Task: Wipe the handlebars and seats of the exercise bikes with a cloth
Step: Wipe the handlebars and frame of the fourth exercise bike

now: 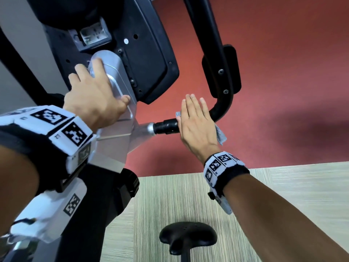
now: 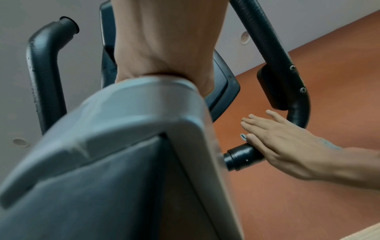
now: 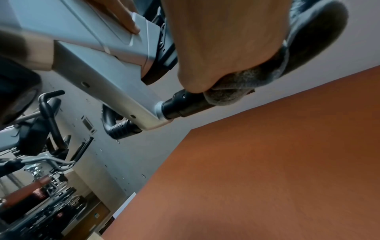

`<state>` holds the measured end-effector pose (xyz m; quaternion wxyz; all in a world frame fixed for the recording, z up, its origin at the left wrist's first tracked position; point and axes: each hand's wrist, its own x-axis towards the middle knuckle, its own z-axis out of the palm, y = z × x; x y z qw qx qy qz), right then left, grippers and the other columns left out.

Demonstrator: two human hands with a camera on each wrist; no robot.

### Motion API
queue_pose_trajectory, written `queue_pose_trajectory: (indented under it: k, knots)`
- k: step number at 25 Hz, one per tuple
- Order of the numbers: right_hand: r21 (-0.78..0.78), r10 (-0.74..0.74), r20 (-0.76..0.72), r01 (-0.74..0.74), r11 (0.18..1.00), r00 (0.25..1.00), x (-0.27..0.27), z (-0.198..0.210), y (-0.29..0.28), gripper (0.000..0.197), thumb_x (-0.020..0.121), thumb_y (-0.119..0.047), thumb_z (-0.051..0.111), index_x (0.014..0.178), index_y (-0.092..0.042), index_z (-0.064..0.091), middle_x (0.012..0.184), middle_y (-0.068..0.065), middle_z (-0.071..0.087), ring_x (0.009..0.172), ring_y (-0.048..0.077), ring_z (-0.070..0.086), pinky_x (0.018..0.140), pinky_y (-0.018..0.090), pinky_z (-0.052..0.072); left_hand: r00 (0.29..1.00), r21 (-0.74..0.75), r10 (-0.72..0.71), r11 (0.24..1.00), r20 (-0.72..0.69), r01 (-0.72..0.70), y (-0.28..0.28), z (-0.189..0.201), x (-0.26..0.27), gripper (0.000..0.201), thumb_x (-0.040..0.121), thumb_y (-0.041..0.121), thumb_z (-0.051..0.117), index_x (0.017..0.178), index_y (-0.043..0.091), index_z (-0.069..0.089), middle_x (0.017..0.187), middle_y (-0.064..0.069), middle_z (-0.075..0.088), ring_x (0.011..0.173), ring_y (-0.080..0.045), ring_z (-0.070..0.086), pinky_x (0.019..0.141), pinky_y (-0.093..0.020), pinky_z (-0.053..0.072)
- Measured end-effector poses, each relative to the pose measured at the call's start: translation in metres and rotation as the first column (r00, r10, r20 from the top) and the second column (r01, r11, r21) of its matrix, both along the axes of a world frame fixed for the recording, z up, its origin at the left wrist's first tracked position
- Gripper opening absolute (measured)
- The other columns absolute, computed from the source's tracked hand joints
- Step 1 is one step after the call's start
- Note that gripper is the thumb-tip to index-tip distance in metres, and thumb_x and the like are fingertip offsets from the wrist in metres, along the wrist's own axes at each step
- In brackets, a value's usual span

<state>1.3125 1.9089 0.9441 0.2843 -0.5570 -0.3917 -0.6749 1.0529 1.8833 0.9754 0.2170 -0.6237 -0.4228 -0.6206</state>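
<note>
My right hand (image 1: 194, 118) lies flat, fingers straight, over the base of the black right handlebar (image 1: 222, 72), pressing a grey cloth (image 1: 221, 136) onto the bar. The cloth (image 3: 236, 91) bunches under the palm in the right wrist view, beside the black collar (image 3: 185, 104) where the bar enters the silver housing. My left hand (image 1: 92, 91) rests spread on the silver console post (image 1: 115, 72), fingers straight, thumb on its edge. The black seat (image 1: 188, 236) stands below, between my arms. The left handlebar (image 2: 45, 73) shows in the left wrist view.
The black console back (image 1: 143, 53) hangs above the hands. A red wall (image 1: 283, 72) lies behind the bike and striped pale flooring (image 1: 283, 186) under it. More exercise bikes and gym machines (image 3: 41, 129) stand further off in the right wrist view.
</note>
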Motion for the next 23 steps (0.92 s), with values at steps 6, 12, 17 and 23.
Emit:
queue_pose_trajectory:
  k: [6,12,17,23]
  knots:
    - [-0.01,0.05,0.096,-0.05,0.999,0.994,0.012,-0.019,-0.005,0.056,0.11,-0.029,0.029,0.157,0.002,0.028,0.167,0.018,0.021,0.156,0.028,0.019,0.128,0.041,0.007,1.0,0.008,-0.001,1.0,-0.006,0.001,0.002,0.001,-0.001,0.084,0.089,0.05,0.071,0.148,0.012,0.024,0.14,-0.024,0.033,0.132,-0.042,0.034,0.093,-0.06,0.042]
    - [0.004,0.027,0.01,-0.027,1.0,1.0,-0.003,-0.002,-0.001,0.055,0.111,-0.028,0.024,0.155,0.004,0.032,0.166,0.021,0.023,0.156,0.03,0.018,0.128,0.044,0.005,1.0,0.014,-0.01,1.0,-0.01,0.01,0.004,0.001,-0.001,0.085,0.089,0.05,0.07,0.149,0.013,0.022,0.14,-0.023,0.034,0.13,-0.042,0.035,0.091,-0.06,0.043]
    - [-0.069,-0.046,0.112,0.054,0.996,0.993,-0.018,-0.007,0.013,0.057,0.111,-0.029,0.021,0.158,0.002,0.024,0.168,0.018,0.019,0.157,0.029,0.012,0.128,0.042,0.0,1.0,0.013,-0.019,1.0,-0.012,0.019,0.006,0.001,-0.003,0.086,0.089,0.05,0.07,0.149,0.014,0.021,0.139,-0.024,0.034,0.129,-0.042,0.035,0.091,-0.06,0.044]
    - [-0.154,-0.063,0.176,0.091,0.984,0.982,-0.021,-0.007,0.029,0.06,0.11,-0.033,0.021,0.159,0.001,0.02,0.168,0.016,0.018,0.157,0.028,0.013,0.128,0.041,0.003,0.999,0.025,-0.03,0.999,-0.009,0.031,0.005,0.001,-0.002,0.084,0.088,0.048,0.071,0.148,0.014,0.023,0.139,-0.023,0.034,0.13,-0.042,0.035,0.091,-0.06,0.044]
